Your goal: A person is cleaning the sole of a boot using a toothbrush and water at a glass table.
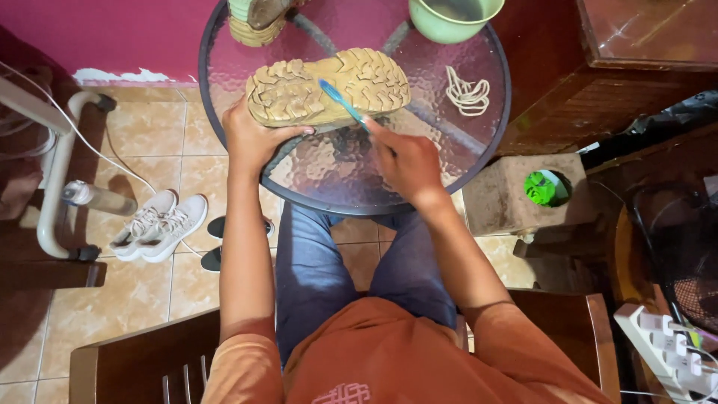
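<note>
Tan lug-soled shoe (327, 87) sole-up on round glass table (490, 161) | left hand (253, 138) clamped on heel end | right hand (405, 161) pinching blue toothbrush (342, 103) against tread | likely light, stiff sole, softer upper; best gripped at heel | glass slippery

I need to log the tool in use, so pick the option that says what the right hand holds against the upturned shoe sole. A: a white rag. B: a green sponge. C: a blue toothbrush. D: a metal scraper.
C: the right hand grips a blue toothbrush whose head lies on the tan treaded sole of the shoe, which the left hand steadies on the glass table.
</note>
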